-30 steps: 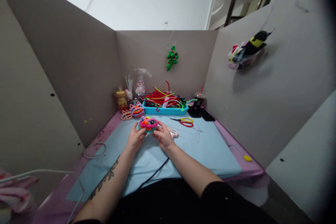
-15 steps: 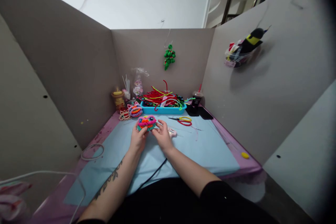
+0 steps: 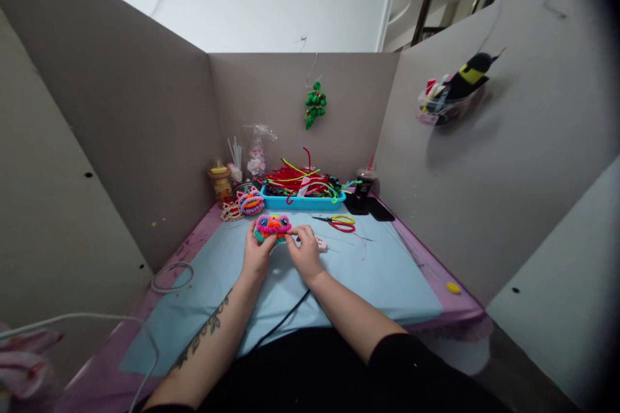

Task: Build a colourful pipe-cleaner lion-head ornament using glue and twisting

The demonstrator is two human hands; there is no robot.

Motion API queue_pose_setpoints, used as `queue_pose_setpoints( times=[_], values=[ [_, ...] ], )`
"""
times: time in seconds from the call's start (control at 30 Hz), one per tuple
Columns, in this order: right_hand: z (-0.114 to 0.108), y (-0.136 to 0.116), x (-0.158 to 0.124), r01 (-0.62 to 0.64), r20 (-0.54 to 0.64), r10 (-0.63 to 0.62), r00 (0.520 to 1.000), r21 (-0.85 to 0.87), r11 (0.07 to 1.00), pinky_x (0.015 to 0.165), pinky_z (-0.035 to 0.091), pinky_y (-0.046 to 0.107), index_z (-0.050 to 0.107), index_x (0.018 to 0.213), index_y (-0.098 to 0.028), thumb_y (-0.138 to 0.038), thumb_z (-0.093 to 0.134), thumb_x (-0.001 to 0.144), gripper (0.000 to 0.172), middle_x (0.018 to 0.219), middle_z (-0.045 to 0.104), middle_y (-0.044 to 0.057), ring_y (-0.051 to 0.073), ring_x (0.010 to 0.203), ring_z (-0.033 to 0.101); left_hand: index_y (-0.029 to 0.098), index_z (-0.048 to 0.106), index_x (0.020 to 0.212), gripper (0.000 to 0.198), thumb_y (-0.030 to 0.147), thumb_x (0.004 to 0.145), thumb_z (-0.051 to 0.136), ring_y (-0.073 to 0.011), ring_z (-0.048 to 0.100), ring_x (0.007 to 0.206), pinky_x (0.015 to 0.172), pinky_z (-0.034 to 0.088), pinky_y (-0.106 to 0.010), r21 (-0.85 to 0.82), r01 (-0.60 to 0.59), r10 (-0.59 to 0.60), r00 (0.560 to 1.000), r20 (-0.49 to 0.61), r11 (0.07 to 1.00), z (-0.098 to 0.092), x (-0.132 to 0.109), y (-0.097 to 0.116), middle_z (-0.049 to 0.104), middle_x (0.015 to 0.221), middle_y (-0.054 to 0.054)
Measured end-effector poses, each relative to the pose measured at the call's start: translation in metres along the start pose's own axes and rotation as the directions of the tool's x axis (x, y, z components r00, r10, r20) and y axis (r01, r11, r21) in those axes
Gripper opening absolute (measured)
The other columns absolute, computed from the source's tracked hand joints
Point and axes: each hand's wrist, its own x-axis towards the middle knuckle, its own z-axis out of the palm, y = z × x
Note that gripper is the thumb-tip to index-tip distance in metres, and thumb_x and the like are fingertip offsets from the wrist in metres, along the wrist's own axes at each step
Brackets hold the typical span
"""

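Note:
A fuzzy pipe-cleaner face [image 3: 272,227] in pink, orange and teal, with blue eyes, is held up above the blue cloth. My left hand [image 3: 258,251] grips its left side, thumb on the lower front edge. On its lower right edge the thumb and fingers of my right hand [image 3: 303,251] are pinched. Behind my right hand lies a pale pink glue gun [image 3: 321,244], partly hidden. Scissors [image 3: 339,222] with red and yellow handles rest just beyond it. Two similar pipe-cleaner faces, one purple [image 3: 250,201] and one cream and red [image 3: 232,211], sit farther back on the left.
A blue tray [image 3: 303,204] heaped with red, green and other pipe cleaners stands at the back. Beside it on the right are a dark drink cup [image 3: 364,182] and a black phone-like slab [image 3: 381,210]. A black cord [image 3: 283,321] runs near my body; grey partitions surround the table.
My right hand has shifted in to pinch the lower right edge of the face, its fingers now curled closer. The face has turned slightly; my left hand keeps its hold.

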Motion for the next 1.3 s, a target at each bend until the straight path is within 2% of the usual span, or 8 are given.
queue_pose_setpoints(
  times=[0.3,0.47,0.77,1.07,1.3],
  values=[
    [0.002,0.0017,-0.0001,-0.025,0.042,0.022,0.999,0.061,0.998,0.072,0.044,0.029,0.061,0.079,-0.019,-0.017,0.053,0.08,0.008,0.086,0.054,0.004,0.017,0.081,0.054,0.02,0.031,0.135,0.084,0.024,0.064,0.075,-0.0232,0.056,0.111,0.097,0.043,-0.039,0.106,-0.103,0.1,0.995,0.025,0.989,-0.0035,0.0007,-0.004,0.054,0.125,-0.013],
    [0.0015,0.0004,-0.0004,-0.04,0.033,0.038,0.999,0.084,0.996,0.069,0.044,0.029,0.06,0.079,-0.019,-0.019,0.053,0.081,0.008,0.085,0.054,0.004,0.016,0.077,0.053,0.02,0.031,0.135,0.084,0.025,0.064,0.075,-0.0243,0.056,0.112,0.098,0.041,-0.04,0.122,-0.106,0.103,0.994,0.026,0.987,-0.0017,-0.0005,-0.0019,0.054,0.125,-0.014],
    [-0.0006,0.0031,-0.0019,0.143,0.011,-0.143,0.99,-0.132,0.981,0.079,0.044,0.033,0.066,0.085,-0.019,-0.02,0.053,0.083,0.012,0.087,0.055,0.007,0.02,0.085,0.054,0.019,0.03,0.136,0.085,0.025,0.065,0.075,-0.0222,0.057,0.111,0.097,0.042,-0.036,0.133,-0.113,0.109,0.994,0.031,0.985,-0.0023,-0.0019,-0.0001,0.054,0.125,-0.014],
    [-0.0031,-0.0016,-0.0013,0.183,0.069,-0.171,0.983,-0.25,0.951,0.079,0.043,0.035,0.065,0.085,-0.02,-0.017,0.051,0.084,0.015,0.087,0.057,0.008,0.022,0.086,0.051,0.02,0.032,0.135,0.084,0.023,0.064,0.076,-0.0227,0.057,0.111,0.096,0.043,-0.036,0.154,-0.11,0.108,0.994,0.021,0.982,-0.002,-0.0024,0.0001,0.053,0.126,-0.013],
    [-0.003,-0.0036,-0.0009,0.201,0.072,-0.188,0.979,-0.28,0.939,0.08,0.043,0.035,0.062,0.087,-0.017,-0.017,0.049,0.085,0.014,0.088,0.057,0.009,0.022,0.087,0.051,0.021,0.026,0.139,0.09,0.024,0.064,0.075,-0.0223,0.059,0.107,0.092,0.046,-0.036,0.134,-0.055,0.053,0.998,0.021,0.989,-0.0026,-0.0026,0.0004,0.057,0.12,-0.013]
  ],
)
